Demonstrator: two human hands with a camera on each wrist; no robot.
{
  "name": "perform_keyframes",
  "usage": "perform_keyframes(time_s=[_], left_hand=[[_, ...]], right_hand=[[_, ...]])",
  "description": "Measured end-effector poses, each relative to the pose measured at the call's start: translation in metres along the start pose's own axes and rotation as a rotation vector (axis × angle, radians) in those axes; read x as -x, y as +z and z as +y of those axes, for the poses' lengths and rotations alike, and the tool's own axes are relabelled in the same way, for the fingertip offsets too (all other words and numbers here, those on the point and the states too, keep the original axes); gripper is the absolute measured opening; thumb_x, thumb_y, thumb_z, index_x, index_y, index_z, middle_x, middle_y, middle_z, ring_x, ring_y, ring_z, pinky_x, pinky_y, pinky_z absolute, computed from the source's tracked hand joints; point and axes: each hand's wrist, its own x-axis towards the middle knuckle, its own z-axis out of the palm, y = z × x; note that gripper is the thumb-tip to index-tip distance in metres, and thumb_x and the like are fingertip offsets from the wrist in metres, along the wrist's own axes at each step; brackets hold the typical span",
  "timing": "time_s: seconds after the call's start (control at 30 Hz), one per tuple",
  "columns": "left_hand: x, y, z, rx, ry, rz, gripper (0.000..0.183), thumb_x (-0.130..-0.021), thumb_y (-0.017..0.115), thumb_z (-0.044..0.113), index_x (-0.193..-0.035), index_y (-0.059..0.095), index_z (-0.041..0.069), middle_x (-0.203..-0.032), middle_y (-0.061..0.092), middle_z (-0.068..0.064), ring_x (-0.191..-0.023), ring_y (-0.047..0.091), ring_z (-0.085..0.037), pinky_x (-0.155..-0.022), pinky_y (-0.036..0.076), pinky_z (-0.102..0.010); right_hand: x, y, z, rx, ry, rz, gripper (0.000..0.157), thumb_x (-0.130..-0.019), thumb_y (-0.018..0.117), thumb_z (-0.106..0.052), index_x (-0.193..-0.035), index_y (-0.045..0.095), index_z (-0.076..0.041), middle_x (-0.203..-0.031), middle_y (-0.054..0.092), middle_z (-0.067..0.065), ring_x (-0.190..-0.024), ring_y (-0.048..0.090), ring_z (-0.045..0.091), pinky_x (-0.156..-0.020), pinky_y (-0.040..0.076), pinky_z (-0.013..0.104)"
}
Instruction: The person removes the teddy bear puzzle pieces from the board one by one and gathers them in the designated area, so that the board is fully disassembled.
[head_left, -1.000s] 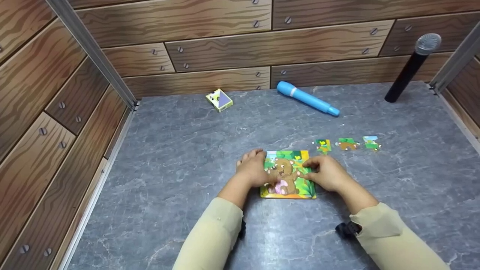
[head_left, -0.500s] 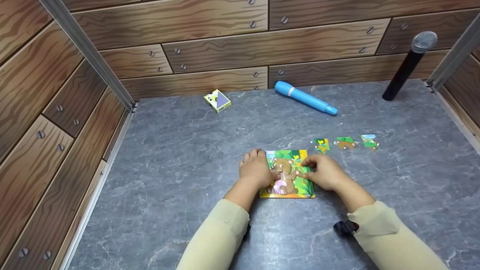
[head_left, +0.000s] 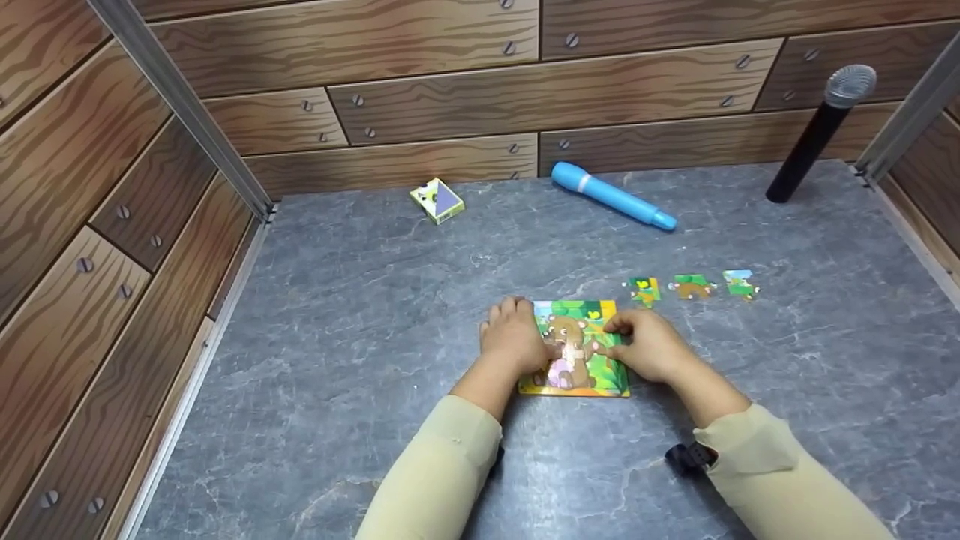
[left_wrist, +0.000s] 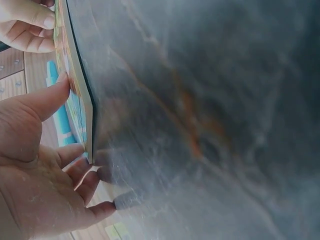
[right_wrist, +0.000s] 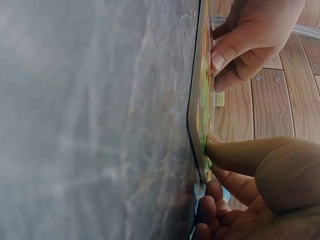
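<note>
A square jigsaw puzzle [head_left: 574, 364] with a brown bear picture lies flat on the grey table. My left hand [head_left: 511, 337] holds it at the left side, thumb on the picture and fingers at the edge; the left wrist view shows the thumb [left_wrist: 57, 92] on top and fingertips by a corner. At the right side, my right hand [head_left: 651, 345] has its thumb and bent index finger on the picture. In the right wrist view the right thumb [right_wrist: 235, 152] rests on the face, its other fingers curled beside the edge. The left palm covers part of the puzzle.
Three loose puzzle pieces [head_left: 692, 286] lie in a row beyond the right hand. Farther back are a small card box [head_left: 437, 201], a blue microphone-shaped stick [head_left: 613, 196] and an upright black microphone [head_left: 814, 146]. Wood-patterned walls [head_left: 442, 97] enclose the table.
Over the first half second my left hand shifts slightly right, farther over the puzzle. My right hand keeps its place, and the loose pieces stay where they are.
</note>
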Motion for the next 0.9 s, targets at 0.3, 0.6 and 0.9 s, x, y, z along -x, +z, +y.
perform_keyframes(time_s=[0.3,0.6,0.9], left_hand=[[0.0,0.001,-0.001,-0.003,-0.003,0.005,0.089,-0.085,0.086,0.053,-0.153,0.049,0.007,-0.152,0.047,-0.01,-0.14,0.041,-0.031,-0.115,0.036,-0.047],[-0.001,0.001,-0.002,0.01,0.0,-0.009,0.09,-0.085,0.086,0.052,-0.154,0.048,0.008,-0.151,0.047,-0.009,-0.138,0.041,-0.029,-0.112,0.037,-0.046],[0.0,0.0,-0.003,0.011,0.007,-0.007,0.09,-0.085,0.086,0.054,-0.154,0.049,0.009,-0.151,0.047,-0.009,-0.139,0.041,-0.03,-0.113,0.037,-0.047]], right_hand=[[0.003,0.002,-0.002,0.011,-0.005,0.028,0.029,-0.091,0.081,-0.007,-0.116,0.071,0.005,-0.114,0.068,0.022,-0.109,0.062,0.038,-0.1,0.049,0.058],[0.007,0.001,-0.001,-0.014,-0.066,0.075,0.028,-0.087,0.081,0.001,-0.111,0.069,0.005,-0.099,0.067,0.014,-0.09,0.062,0.028,-0.083,0.052,0.047],[0.011,0.0,0.001,-0.086,-0.076,0.045,0.043,-0.083,0.081,0.006,-0.122,0.065,0.009,-0.098,0.063,0.012,-0.087,0.06,0.026,-0.079,0.053,0.042]])
